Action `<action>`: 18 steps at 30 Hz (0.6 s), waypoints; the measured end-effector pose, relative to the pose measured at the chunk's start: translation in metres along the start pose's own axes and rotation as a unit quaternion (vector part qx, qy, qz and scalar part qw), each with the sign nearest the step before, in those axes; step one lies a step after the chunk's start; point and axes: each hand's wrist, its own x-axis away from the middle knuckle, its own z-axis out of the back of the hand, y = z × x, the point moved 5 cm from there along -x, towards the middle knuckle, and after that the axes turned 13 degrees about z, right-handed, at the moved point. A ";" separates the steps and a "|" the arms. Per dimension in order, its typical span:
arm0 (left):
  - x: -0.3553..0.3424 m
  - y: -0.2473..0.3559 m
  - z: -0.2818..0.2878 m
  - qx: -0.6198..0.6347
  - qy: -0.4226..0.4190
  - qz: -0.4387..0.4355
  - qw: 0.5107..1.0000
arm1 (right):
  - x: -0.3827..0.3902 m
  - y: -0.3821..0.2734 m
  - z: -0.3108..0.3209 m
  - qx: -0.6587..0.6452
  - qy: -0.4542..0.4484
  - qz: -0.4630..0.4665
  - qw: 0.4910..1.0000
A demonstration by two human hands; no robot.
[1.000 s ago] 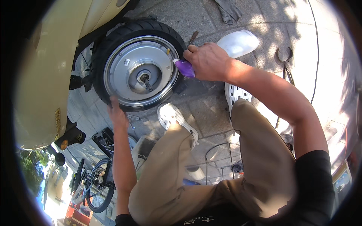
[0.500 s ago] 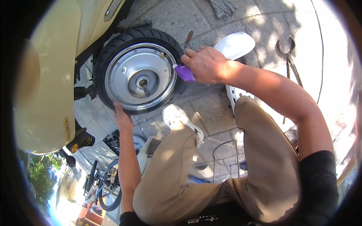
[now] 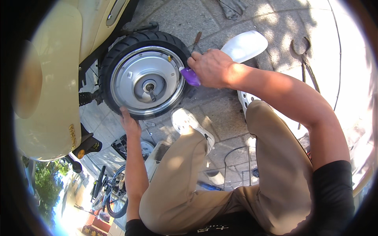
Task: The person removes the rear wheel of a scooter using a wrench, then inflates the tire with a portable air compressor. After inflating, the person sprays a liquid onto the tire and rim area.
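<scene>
A silver hub-motor wheel [image 3: 126, 88] with a black tyre [image 3: 169, 39] lies flat-side up in front of me, its axle pointing toward me. My left hand [image 3: 130, 125] grips the tyre's near edge, the fingertips on its sidewall. My right hand [image 3: 212, 67] is closed around a purple bottle [image 3: 190, 77], with the bottle's white tip close to the tyre's right side where it meets the rim. I cannot tell whether the tip touches. A small yellow piece [image 3: 169, 58] sits at the rim's upper right.
A cream scooter body [image 3: 55, 90] stands close on the left. Around the stone paving lie a brown-handled tool [image 3: 197, 38], a white curved panel [image 3: 245, 46], long-handled pliers [image 3: 305, 63] and a grey cloth [image 3: 232, 8]. My white clog [image 3: 184, 121] is near the wheel; a bicycle [image 3: 116, 196] stands lower left.
The whole view has shifted slightly. My right hand and the purple bottle have moved a little left against the wheel; my left hand keeps its place on the tyre.
</scene>
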 end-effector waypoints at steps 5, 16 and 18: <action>0.002 0.001 -0.003 -0.002 0.007 -0.002 1.000 | -0.001 0.002 0.002 0.017 -0.006 0.005 1.000; 0.015 -0.036 0.000 0.048 -0.042 0.029 0.998 | 0.000 0.030 0.034 -0.106 0.037 -0.130 0.985; 0.015 -0.049 0.001 0.060 -0.055 0.051 0.995 | -0.003 0.043 0.052 -0.174 0.069 -0.183 0.965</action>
